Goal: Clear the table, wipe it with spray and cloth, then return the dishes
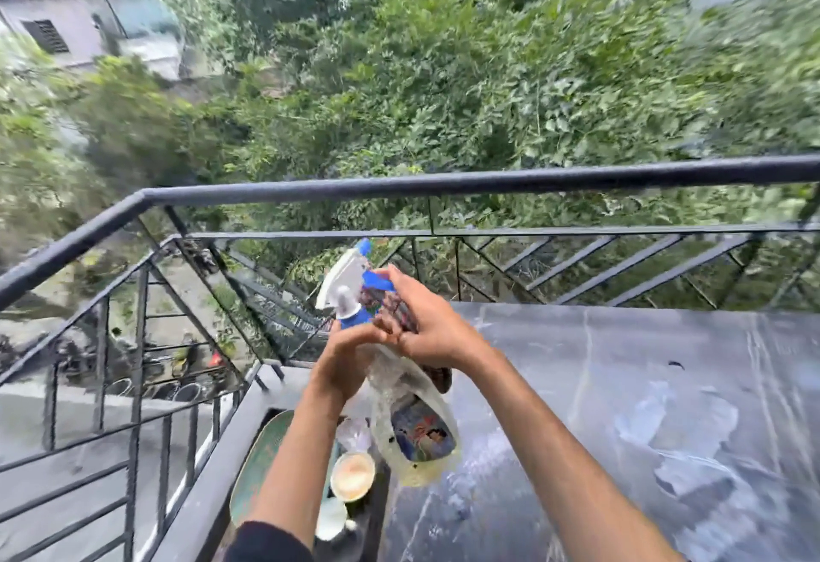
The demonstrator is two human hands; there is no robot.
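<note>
A clear spray bottle [412, 424] with a white and blue trigger head [344, 279] hangs tilted in the air over the left edge of the dark marble table [621, 406]. My left hand [350, 357] grips its neck just under the blue collar. My right hand [426, 322] holds a dark patterned cloth [390, 304] against the bottle's neck, fingers reaching to the blue trigger. The tabletop is streaked with wet smears. Below the bottle, left of the table, lie the dishes: a green plate [262, 446], a cup of pale drink [352, 475] and a white cup [330, 519].
A black metal balcony railing [399, 186] runs behind and to the left of the table, with a drop to a street and dense green trees beyond. The dishes sit on a low surface between railing and table.
</note>
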